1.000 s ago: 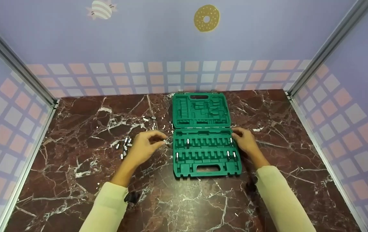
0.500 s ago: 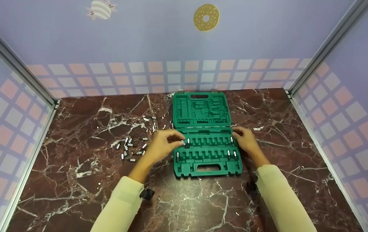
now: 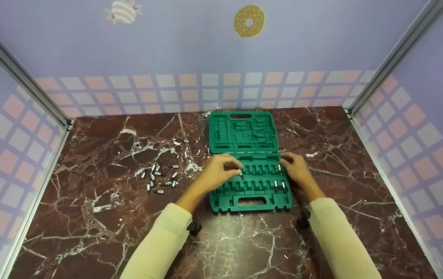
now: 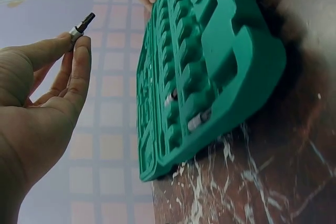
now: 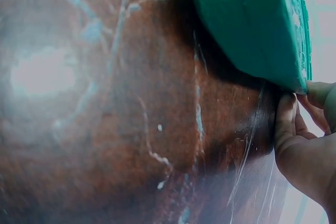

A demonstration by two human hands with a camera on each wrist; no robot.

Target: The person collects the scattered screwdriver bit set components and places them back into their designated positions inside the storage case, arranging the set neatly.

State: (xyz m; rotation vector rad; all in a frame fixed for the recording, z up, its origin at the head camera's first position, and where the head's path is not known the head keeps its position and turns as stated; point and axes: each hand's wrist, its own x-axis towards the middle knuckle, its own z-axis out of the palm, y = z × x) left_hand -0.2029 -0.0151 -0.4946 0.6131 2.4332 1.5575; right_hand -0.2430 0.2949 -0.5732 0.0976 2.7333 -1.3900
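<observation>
I note left hand, pinching a bit, moved toward three o'clock, now over the case; right hand seemingly grips its edge.

In the head view the left hand hid some slots of the green case, and its fingertips covered one end of the metal bit. The loose bits' tips were too small to tell. The right wrist view cut off the right hand.
</observation>
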